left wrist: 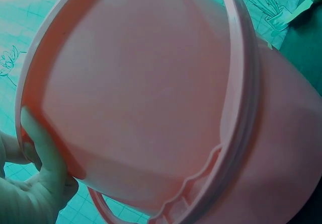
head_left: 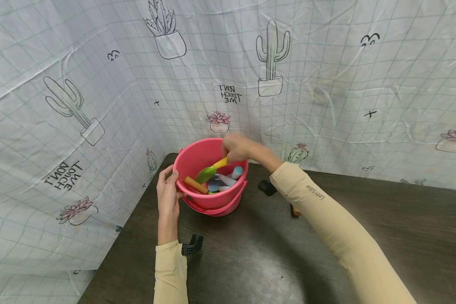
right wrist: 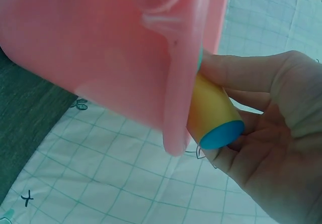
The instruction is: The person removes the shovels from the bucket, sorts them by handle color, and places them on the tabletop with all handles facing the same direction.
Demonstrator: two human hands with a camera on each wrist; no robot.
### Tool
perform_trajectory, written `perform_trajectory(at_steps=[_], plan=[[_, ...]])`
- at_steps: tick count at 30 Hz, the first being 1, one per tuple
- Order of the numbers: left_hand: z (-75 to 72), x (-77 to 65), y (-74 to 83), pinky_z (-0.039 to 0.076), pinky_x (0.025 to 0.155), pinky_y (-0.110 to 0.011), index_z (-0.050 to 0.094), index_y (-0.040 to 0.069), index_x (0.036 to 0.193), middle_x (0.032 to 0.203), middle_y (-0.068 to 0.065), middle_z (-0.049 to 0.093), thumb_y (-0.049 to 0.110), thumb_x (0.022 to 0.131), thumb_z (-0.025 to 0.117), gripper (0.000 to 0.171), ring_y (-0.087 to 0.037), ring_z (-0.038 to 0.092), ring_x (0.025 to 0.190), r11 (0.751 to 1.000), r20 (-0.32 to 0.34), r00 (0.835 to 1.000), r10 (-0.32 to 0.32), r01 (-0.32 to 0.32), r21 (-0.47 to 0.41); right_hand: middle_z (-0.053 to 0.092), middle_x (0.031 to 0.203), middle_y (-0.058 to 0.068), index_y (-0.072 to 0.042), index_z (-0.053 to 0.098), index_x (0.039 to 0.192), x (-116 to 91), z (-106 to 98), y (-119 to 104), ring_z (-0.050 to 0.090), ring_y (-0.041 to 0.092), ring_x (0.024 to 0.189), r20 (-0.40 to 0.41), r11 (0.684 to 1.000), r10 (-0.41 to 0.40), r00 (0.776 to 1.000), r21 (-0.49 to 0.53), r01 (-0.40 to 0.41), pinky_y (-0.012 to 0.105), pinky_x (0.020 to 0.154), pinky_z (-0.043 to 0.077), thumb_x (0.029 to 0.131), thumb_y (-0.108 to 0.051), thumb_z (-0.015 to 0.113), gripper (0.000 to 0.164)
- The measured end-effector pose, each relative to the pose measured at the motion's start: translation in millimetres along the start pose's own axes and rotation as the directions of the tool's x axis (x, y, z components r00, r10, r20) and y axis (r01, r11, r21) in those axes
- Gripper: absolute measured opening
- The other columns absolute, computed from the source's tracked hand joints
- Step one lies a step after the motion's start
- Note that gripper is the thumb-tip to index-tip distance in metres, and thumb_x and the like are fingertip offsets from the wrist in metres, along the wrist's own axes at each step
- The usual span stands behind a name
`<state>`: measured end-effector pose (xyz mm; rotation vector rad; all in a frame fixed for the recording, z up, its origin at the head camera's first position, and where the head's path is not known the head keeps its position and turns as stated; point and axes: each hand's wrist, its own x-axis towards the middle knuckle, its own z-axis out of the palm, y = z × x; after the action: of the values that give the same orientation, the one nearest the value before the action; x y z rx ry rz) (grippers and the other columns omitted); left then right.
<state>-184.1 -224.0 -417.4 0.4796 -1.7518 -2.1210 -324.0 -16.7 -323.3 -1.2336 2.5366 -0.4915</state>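
Note:
A pink bucket (head_left: 228, 207) with a pink handle stands on the dark table. My left hand (head_left: 168, 185) grips its left rim, the thumb inside the wall in the left wrist view. At the opposite rim, my right hand (head_left: 236, 147) holds a trowel-like toy tool by its yellow handle (head_left: 221, 163), while its green blade (head_left: 206, 174) points down into the bucket. The right wrist view shows the handle's blue end (right wrist: 222, 135) projecting between thumb and fingers. Also inside lie an orange cylindrical handle (head_left: 196, 185) and a pale blue-ended piece (head_left: 237, 172), partly overlapped by others.
A white sheet (head_left: 327, 84) printed with cacti hangs behind and to the left of the table (head_left: 349, 194). Right of the bucket, a small dark and orange object (head_left: 295, 210) lies partly hidden by the right sleeve. A black device (head_left: 192, 245) sits at the left wrist.

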Motion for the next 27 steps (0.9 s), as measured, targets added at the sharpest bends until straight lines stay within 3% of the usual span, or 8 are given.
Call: perform_trajectory(at_steps=[3,6,12,17,22,27], plan=[[-0.1,-0.1,0.2,0.046,0.048,-0.019,0.047,0.004,0.147,0.130,-0.028,0.060,0.020,0.109,0.052,0.041,-0.011,0.062,0.061,1.000,-0.002,1.000,0.000,0.000,0.000,0.068,0.071,0.004,0.000,0.076,0.076,-1.8,-1.1,2.6,0.055,0.019,0.070,-0.026,1.000,-0.006,1.000,0.017,0.006,0.030,0.065,0.048,0.078,0.004,0.075,0.004],[0.2,-0.5,-0.1,0.046,0.048,-0.019,0.047,0.004,0.147,0.130,-0.028,0.059,0.020,0.109,0.052,0.041,-0.010,0.061,0.061,1.000,-0.004,1.000,-0.004,0.004,0.003,0.074,0.080,0.009,0.003,0.079,0.084,-3.1,-0.9,6.6,0.062,0.024,0.079,-0.049,0.999,0.000,0.999,0.039,0.002,0.035,0.072,0.053,0.078,0.002,0.077,0.006],[1.8,-2.1,1.0,0.046,0.048,-0.019,0.047,0.003,0.147,0.130,-0.027,0.060,0.020,0.109,0.052,0.041,-0.011,0.061,0.061,1.000,-0.006,1.000,0.004,-0.004,0.001,0.075,0.088,0.013,0.006,0.079,0.094,-10.0,-1.5,14.2,0.061,0.027,0.087,-0.095,0.989,0.065,0.993,0.140,-0.051,0.035,0.074,0.053,0.082,0.000,0.079,0.014],[2.1,-2.4,1.0,0.046,0.048,-0.019,0.048,0.003,0.146,0.130,-0.026,0.061,0.019,0.109,0.052,0.041,-0.010,0.060,0.061,1.000,-0.010,1.000,0.006,-0.006,0.010,0.075,0.089,0.015,0.008,0.078,0.097,-18.9,-4.9,20.1,0.062,0.026,0.084,-0.140,0.969,0.103,0.985,0.236,-0.068,0.029,0.069,0.050,0.084,0.000,0.078,0.016],[2.6,-2.9,1.8,0.046,0.049,-0.020,0.049,0.005,0.146,0.126,-0.025,0.062,0.020,0.109,0.052,0.040,-0.011,0.059,0.061,1.000,-0.022,1.000,0.010,-0.010,0.017,0.077,0.092,0.017,0.010,0.077,0.102,-25.3,-7.4,27.8,0.065,0.026,0.081,-0.160,0.932,0.143,0.977,0.354,-0.078,0.026,0.065,0.050,0.085,-0.001,0.077,0.019],[2.8,-3.5,1.6,0.045,0.049,-0.019,0.049,0.005,0.146,0.129,-0.029,0.060,0.020,0.109,0.051,0.040,-0.010,0.058,0.060,1.000,-0.015,1.000,0.013,-0.013,0.010,0.077,0.097,0.018,0.011,0.076,0.108,-32.5,-8.8,35.5,0.066,0.025,0.086,-0.158,0.870,0.208,0.965,0.480,-0.109,0.026,0.067,0.051,0.086,0.000,0.076,0.024]])
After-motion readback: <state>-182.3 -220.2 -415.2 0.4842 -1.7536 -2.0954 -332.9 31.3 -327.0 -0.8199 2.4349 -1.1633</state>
